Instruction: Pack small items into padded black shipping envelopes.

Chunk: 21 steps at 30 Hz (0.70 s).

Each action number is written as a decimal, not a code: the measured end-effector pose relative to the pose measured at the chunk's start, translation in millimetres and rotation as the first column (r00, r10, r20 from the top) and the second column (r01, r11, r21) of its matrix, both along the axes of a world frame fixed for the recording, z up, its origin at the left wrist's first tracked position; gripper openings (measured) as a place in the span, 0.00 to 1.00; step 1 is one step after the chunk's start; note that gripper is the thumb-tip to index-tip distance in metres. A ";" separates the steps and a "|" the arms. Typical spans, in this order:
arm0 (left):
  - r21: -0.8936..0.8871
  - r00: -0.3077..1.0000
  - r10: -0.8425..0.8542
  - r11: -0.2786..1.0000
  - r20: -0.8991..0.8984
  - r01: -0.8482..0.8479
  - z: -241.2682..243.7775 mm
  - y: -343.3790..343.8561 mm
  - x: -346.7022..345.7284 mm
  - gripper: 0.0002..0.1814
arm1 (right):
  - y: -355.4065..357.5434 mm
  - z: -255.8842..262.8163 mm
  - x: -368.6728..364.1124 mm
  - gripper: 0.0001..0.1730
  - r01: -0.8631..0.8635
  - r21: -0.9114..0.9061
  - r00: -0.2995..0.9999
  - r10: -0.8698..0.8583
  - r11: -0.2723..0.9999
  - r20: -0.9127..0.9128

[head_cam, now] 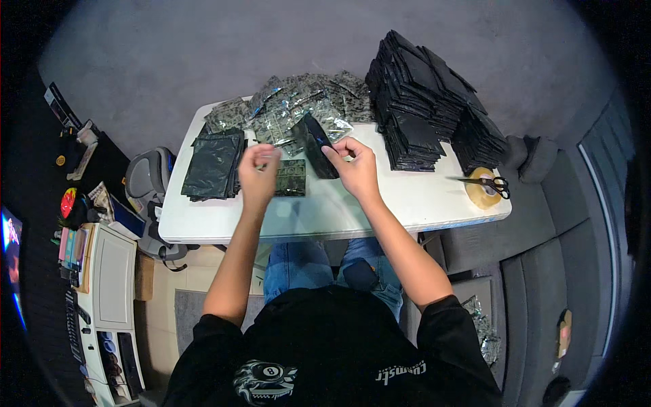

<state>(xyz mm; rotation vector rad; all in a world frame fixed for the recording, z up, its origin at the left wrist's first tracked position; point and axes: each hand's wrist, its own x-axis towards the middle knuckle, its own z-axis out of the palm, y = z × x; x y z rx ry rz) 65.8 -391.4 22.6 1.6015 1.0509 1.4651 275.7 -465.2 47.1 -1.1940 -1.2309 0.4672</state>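
Note:
My right hand (354, 164) pinches the edge of a black plastic bag (318, 150) between thumb and fingers, the bag tilted above the table. Its near end reaches down beside a flat camouflage-patterned packet (292, 178) on the tabletop. My left hand (259, 173) is raised just left of that packet, partly over it. Motion blurs its curled fingers, and whether anything thin is between them is unclear. Close to its left lies a stack of flat black plastic bags (212, 164). Beyond both hands spreads a heap of shiny camouflage-patterned packets (300, 99).
Tall piles of folded black packages (417, 96) stand on the right of the white table (402, 203). A roll of clear tape (480, 196) with black scissors (498, 187) on it sits near the right edge. A grey sofa (539, 264) is to the right, an office chair (150, 175) left.

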 end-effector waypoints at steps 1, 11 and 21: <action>-0.132 0.990 -0.140 0.982 -0.013 0.137 12.6 -12.4 11.2 0.12 | -4.0 0.0 0.2 0.09 0.055 0.121 0.996 -0.063 0.991 0.067; -0.284 0.861 -0.384 0.830 0.333 0.480 13.1 -43.7 39.1 0.13 | -13.8 -29.4 -7.8 0.08 -0.300 -0.081 0.907 0.258 0.951 -0.332; -0.351 0.908 -0.373 0.838 0.188 0.417 1.1 -44.0 43.5 0.15 | -18.2 -36.5 11.2 0.08 -0.367 -0.164 0.884 0.288 0.916 -0.369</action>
